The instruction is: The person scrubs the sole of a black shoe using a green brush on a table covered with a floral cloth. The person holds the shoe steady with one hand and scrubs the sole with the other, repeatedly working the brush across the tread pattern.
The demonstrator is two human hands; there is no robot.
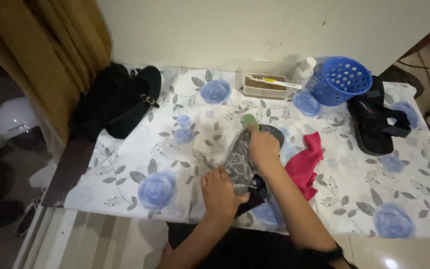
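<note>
Dim, soft indoor light; slight blur throughout, dark shadowed left edge.

two bare forearms reach up from the bottom edge and converge, the left hand [220, 195] lying palm down with fingers curled in a grip, the right hand [263, 147] just beyond it, fingers bent and pressing down.

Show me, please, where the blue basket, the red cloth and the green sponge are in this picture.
blue basket [342, 79], head view, on its perforated side wall.
red cloth [304, 162], head view, on the middle of the crumpled fabric.
green sponge [249, 119], head view, on the visible end above the right hand's fingers.
</note>
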